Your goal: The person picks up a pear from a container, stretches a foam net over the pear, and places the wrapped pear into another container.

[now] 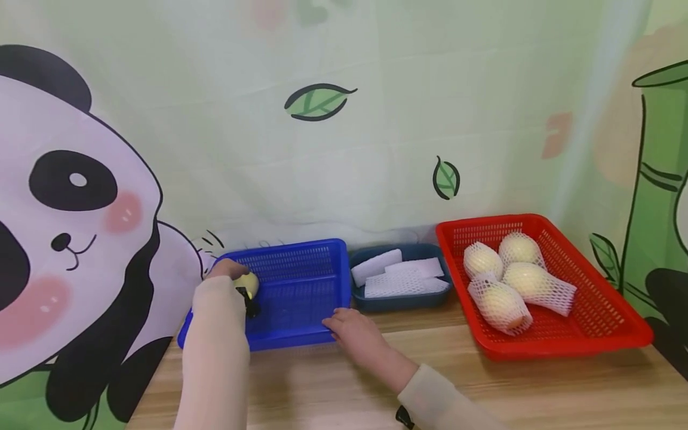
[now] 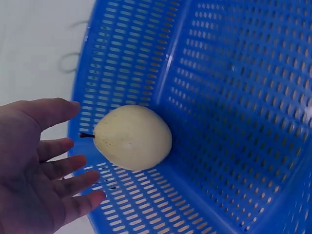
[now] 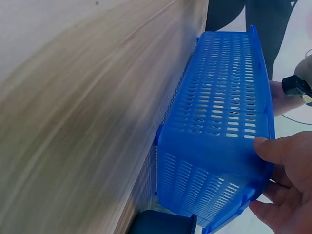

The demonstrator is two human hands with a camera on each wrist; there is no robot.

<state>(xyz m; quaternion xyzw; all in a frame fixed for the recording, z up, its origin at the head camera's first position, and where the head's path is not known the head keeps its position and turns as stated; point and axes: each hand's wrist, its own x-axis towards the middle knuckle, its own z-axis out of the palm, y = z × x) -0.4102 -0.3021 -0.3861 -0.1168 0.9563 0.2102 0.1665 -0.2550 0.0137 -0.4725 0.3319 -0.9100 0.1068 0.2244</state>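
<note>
A bare pale-yellow pear (image 2: 134,138) with a dark stem lies in the left end of a blue plastic basket (image 1: 301,294). My left hand (image 2: 46,168) is beside the pear at the basket's left rim, fingers spread and relaxed; a small gap separates the fingertips from the pear in the left wrist view. My right hand (image 1: 361,335) grips the front right corner of the basket. In the right wrist view its thumb (image 3: 273,149) lies against the outer wall while the other fingers are partly hidden by the rim.
A dark teal tub (image 1: 400,303) with white foam net sleeves (image 1: 395,282) stands just right of the blue basket. Farther right, a red basket (image 1: 591,343) holds several pears (image 1: 529,280) in foam nets. Behind the wooden table (image 1: 322,388) hangs a panda-print cloth (image 1: 376,143).
</note>
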